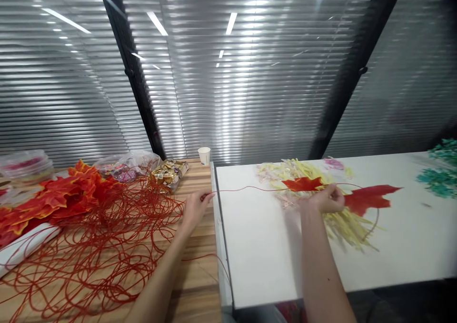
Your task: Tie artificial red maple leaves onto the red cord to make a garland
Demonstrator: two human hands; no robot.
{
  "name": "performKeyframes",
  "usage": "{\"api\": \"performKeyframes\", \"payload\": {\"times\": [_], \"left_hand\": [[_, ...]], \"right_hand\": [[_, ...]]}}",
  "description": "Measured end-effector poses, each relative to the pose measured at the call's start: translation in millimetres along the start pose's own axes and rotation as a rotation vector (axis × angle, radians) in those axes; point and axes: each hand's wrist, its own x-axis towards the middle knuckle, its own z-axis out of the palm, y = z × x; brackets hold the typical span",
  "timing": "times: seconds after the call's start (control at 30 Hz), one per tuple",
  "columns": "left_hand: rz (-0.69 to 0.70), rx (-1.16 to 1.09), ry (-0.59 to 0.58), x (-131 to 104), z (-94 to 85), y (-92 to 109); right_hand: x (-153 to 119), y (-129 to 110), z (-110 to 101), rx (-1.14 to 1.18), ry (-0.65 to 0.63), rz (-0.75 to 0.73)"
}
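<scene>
Your left hand [197, 207] pinched the cord [250, 186] just left of the white table [257, 251], your right hand [326, 199] curled nearly closed between two leaves [373, 198] above it, hold unclear, and one hard tug risked knotting the tangle [121, 223] farther left!

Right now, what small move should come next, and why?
Probably the left hand should draw back slightly to straighten the red cord: pinched there, it runs toward the right hand with a small ripple, and a red maple leaf sits along it.
</scene>
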Motion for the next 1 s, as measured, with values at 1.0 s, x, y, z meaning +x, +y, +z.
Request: {"api": "performKeyframes", "payload": {"times": [1.0], "left_hand": [[0.179, 0.069, -0.088, -13.6, 27.4, -8.5]], "right_hand": [[-166.6, -56.7, -45.7, 0.045, -1.497, -1.097]]}}
